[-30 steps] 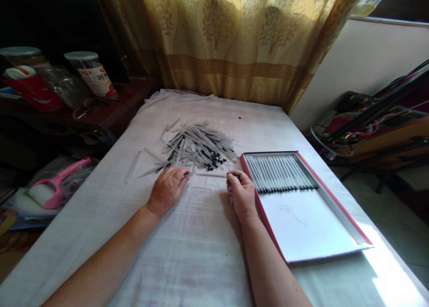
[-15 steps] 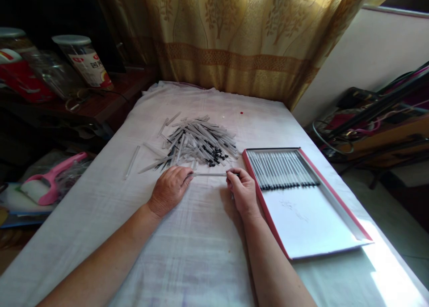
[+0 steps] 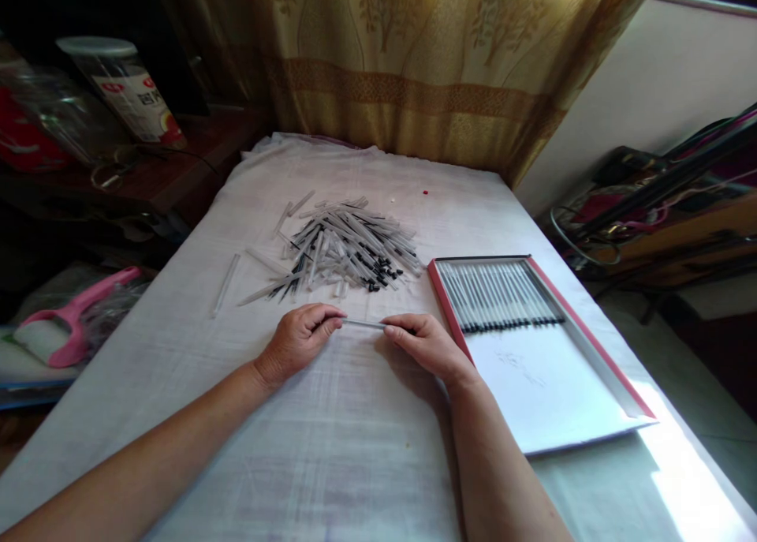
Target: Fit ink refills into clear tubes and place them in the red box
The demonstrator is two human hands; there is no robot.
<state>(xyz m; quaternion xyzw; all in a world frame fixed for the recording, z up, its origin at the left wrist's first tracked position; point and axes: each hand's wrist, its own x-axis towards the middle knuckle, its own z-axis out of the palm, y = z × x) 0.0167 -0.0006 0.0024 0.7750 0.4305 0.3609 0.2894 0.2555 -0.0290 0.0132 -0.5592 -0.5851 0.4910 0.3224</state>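
Between my two hands a slim pen (image 3: 363, 323) lies level, just in front of a heap of pen parts. My left hand (image 3: 304, 333) pinches its left end, and the fingers of my right hand (image 3: 423, 341) are closed on its right end; both ends are covered by fingers. The heap of clear pen barrels and dark-tipped pieces (image 3: 348, 246) spreads over the cloth beyond my hands. To the right, a red-edged box (image 3: 442, 293) holds a row of clear pens with black ends (image 3: 502, 293) in its far half.
White cloth (image 3: 331, 463) covers the table. One clear tube (image 3: 225, 285) lies apart on the left. A small red bit (image 3: 425, 192) rests near the back. Left of the table are a lidded jar (image 3: 127, 92) and a pink-handled object (image 3: 74, 321). A curtain (image 3: 402, 76) hangs behind.
My right hand has shifted left and turned flatter, leaving less of the pen showing between my hands. Both hands sit slightly lower in view. The camera view has moved a little.
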